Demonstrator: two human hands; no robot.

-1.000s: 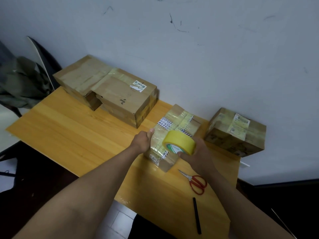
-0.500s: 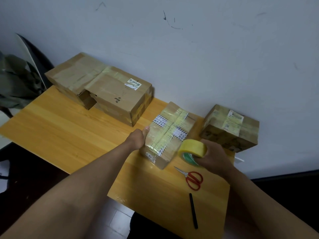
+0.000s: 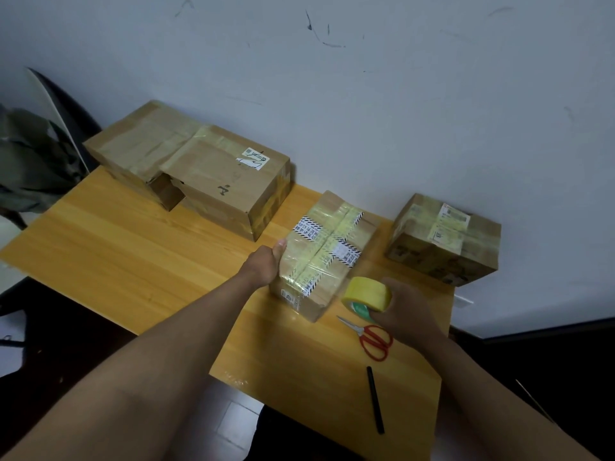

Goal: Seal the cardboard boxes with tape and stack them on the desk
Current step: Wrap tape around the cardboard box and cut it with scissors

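Since a second ago, when it sat over the box top, the tape roll [image 3: 367, 293] has come off to the box's right, low near the worktop [image 3: 133, 254]. Judgement: strip laid along the middle box [image 3: 327, 252]; cutting with the scissors [image 3: 374, 337] likely follows. Right hand [image 3: 404, 306]: fingers curled round the roll, gripping it. Left hand [image 3: 263, 266]: fingers folded against the box's left side, thumb on its top edge, steadying it. No boxes stacked yet.
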